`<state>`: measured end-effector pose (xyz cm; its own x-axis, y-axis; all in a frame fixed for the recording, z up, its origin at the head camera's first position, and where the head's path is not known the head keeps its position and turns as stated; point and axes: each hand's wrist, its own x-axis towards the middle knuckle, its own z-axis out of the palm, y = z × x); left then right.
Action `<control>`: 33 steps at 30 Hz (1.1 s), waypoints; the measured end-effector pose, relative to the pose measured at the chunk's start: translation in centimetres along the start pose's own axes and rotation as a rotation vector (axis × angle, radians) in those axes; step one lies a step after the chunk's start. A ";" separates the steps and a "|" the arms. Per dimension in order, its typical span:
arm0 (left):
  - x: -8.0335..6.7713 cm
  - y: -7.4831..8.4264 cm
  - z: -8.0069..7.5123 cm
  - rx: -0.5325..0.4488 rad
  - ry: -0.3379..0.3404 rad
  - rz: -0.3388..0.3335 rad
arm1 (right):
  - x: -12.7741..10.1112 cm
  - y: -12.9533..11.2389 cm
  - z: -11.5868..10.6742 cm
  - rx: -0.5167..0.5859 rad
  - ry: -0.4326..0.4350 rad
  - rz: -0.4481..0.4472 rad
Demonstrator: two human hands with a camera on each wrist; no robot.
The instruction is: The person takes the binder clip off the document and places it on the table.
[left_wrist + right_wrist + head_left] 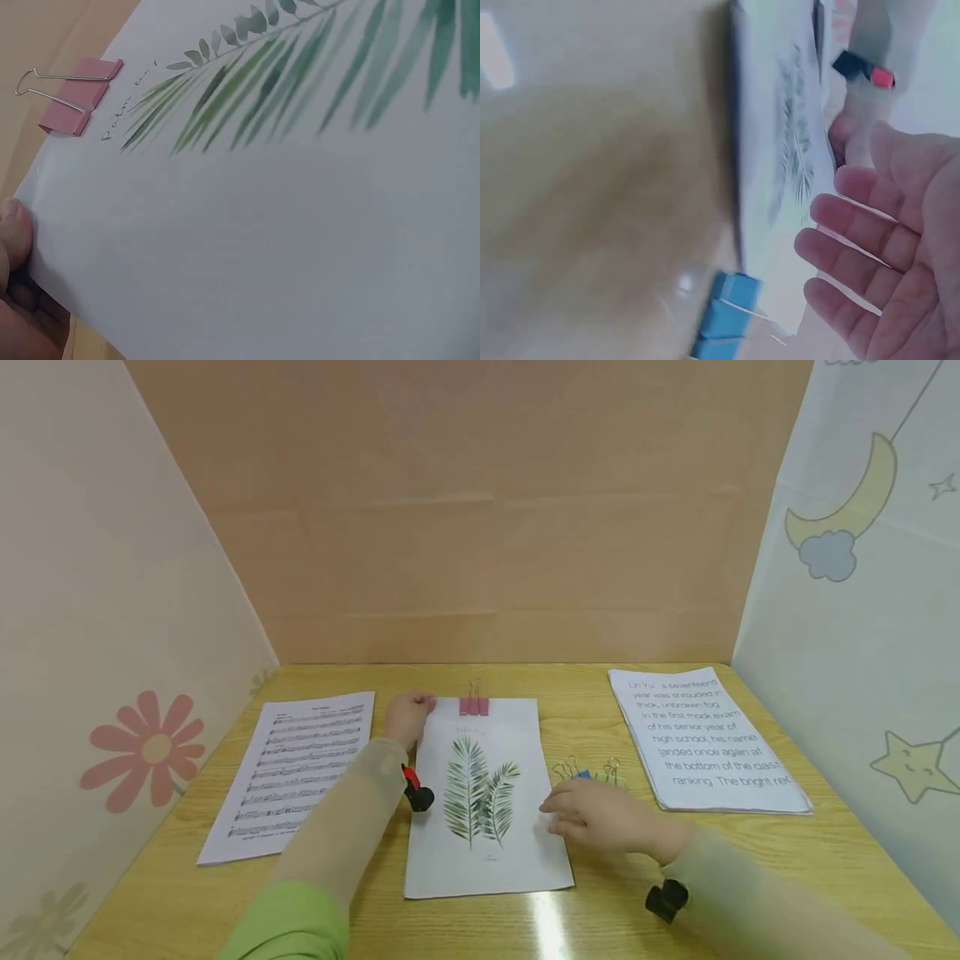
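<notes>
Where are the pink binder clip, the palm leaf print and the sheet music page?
pink binder clip (474, 705): head view, on its pink body at the print's top edge.
palm leaf print (480, 839): head view, on bare white paper below the leaves.
sheet music page (300, 768): head view, on the middle staves.

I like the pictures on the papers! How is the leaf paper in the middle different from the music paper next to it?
The leaf paper shows green palm fronds; the music paper has rows of black notes. The leaf paper has a pink clip on its top edge; the music paper shows none. The left hand holds the leaf paper's top corner; nothing touches the music paper. Both are white sheets lying on the wooden table.
</notes>
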<state>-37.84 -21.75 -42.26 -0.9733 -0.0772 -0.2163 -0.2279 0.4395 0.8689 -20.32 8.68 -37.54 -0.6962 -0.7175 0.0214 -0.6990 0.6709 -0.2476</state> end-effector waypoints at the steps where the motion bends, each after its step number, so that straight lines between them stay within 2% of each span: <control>1: -0.1 0.1 -0.1 -0.005 0.004 -0.003 | 0.4 0.1 -0.3 0.020 0.002 0.020; 8: -1.2 1.0 -1.0 -0.032 0.018 0.084 | 2.9 1.5 -2.9 0.089 0.039 0.145; 13: -2.2 2.1 -1.5 -0.055 0.067 0.146 | 4.9 1.8 -4.7 0.102 0.058 0.185; 17: -3.2 2.9 -1.9 -0.085 0.096 0.167 | 6.2 1.8 -6.0 0.089 0.083 0.185; 22: -4.2 3.8 -2.3 -0.126 0.096 0.165 | 7.4 1.8 -7.5 0.095 0.110 0.200; 28: -5.3 4.7 -2.3 -0.152 0.100 0.173 | 9.0 1.9 -9.3 0.202 0.142 0.264; 33: -6.2 5.0 -1.9 -0.121 0.119 0.187 | 10.4 2.2 -10.5 0.227 0.201 0.259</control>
<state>-32.97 -20.79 -35.70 -0.9936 -0.1128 0.0013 -0.0381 0.3465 0.9373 -30.81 4.60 -27.68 -0.8786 -0.4638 0.1141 -0.4580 0.7504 -0.4767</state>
